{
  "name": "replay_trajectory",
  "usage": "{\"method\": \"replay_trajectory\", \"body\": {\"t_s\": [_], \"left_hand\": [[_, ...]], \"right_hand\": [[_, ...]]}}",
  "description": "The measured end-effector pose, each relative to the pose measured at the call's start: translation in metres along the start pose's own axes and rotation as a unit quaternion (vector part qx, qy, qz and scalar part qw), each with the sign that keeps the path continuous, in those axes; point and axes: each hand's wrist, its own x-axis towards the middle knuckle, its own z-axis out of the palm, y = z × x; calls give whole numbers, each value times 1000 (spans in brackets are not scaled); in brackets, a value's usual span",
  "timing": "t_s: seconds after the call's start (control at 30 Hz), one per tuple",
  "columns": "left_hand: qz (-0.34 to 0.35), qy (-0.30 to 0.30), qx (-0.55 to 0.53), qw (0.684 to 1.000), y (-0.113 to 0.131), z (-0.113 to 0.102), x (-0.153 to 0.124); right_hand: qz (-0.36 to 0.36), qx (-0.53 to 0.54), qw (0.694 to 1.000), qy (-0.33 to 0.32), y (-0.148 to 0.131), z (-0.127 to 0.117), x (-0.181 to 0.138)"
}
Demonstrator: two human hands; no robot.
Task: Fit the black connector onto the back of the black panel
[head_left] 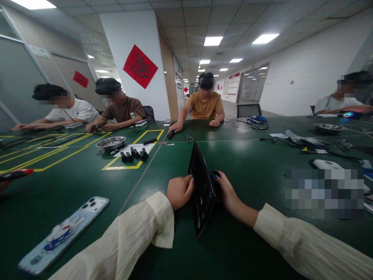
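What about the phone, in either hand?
No, the phone lies on the green table; the left hand and right hand hold the black panel.

One head-worn camera looks forward and down from close behind the bare hands, across the flat green desk.

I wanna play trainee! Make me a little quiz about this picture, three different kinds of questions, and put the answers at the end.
1. Which is nearer the camera: the smartphone or the metal bowl?

2. True or false: the left hand touches the black panel.

3. Pick one. What is the main colour of the tabletop?
A) white
B) green
C) orange

Key:
1. The smartphone.
2. True.
3. B) green.
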Motion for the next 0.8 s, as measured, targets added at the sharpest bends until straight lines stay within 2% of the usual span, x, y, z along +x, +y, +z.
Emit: {"method": "replay_trajectory", "body": {"t_s": [0.23, 0.37, 0.6, 0.8], "left_hand": [[-18, -24, -12, 999, -3, 3, 1], [-3, -11, -17, 1000, -5, 5, 0], [-18, -6, -22, 1000, -3, 3, 1], [-17, 8, -43, 999, -2, 2, 0]], "right_hand": [[-11, -1, 1000, 10, -5, 4, -2], [1, -12, 1000, 3, -3, 3, -1], [2, -11, 1000, 6, -1, 3, 0], [-13, 1, 1000, -17, -1, 2, -1]]}}
